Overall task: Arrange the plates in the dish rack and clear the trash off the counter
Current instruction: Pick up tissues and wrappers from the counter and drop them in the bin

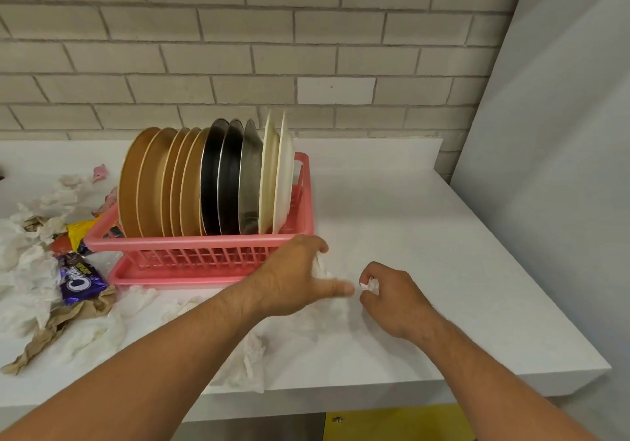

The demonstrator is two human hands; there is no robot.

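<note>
A pink dish rack [191,244] stands on the white counter [426,236], holding several upright plates: tan ones [153,184] at the left, dark and steel ones [228,181] in the middle, cream ones [278,181] at the right. My left hand [293,277] lies in front of the rack's right corner, fingers closed on crumpled white tissue [322,270]. Just to its right, my right hand [388,295] pinches a small wad of tissue [371,285]. More white tissue [245,362] trails under my left forearm toward the counter's front edge.
Trash litters the counter left of the rack: white tissues [30,270], brown paper [58,324], a purple chocolate wrapper [80,278], a yellow wrapper [80,230], pink scraps [99,172]. A brick wall runs behind; a grey panel [562,167] stands at the right. Yellow cabinet front [392,423] below.
</note>
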